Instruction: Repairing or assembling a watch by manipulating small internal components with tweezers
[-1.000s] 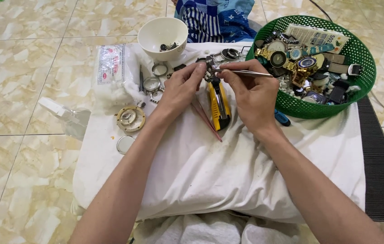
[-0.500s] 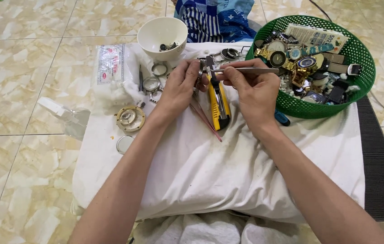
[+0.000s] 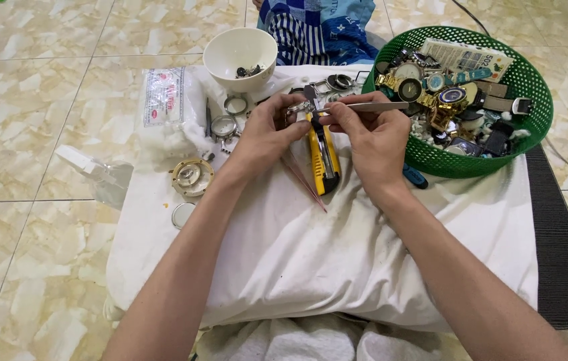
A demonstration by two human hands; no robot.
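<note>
Tweezers (image 3: 371,105) sit pinched in the right hand (image 3: 371,137), thumb and forefinger pressed together on the shaft, the tips aimed left at a small metal watch part (image 3: 300,107) that the left hand (image 3: 267,134) grips between its closed fingertips. Both hands hover just above a white cloth (image 3: 337,247) spread over a low cushion, right over a yellow utility knife (image 3: 324,157) lying lengthways beneath them. How the tweezer tips meet the part is too small to tell.

Doing this step well looks like a matter of steadiness: the left hand should keep the part still and tilted toward the eye, while the right works only from the fingertips, wrists resting low near the cloth so that a slip drops any tiny piece onto white fabric rather than the tiled floor (image 3: 23,120). Light pressure on the tweezers would seem wise, since squeezing hard can flick a small piece away.

A white bowl (image 3: 240,57) holding a few dark bits stands just beyond the left hand, handy for loose pieces. Watch cases and rings (image 3: 223,124) lie on the cloth to the left, with a round brass-coloured case (image 3: 192,176) nearer the cloth's edge. A green plastic basket (image 3: 461,164) full of watches sits close beside the right hand; the elbow should stay clear of it.
</note>
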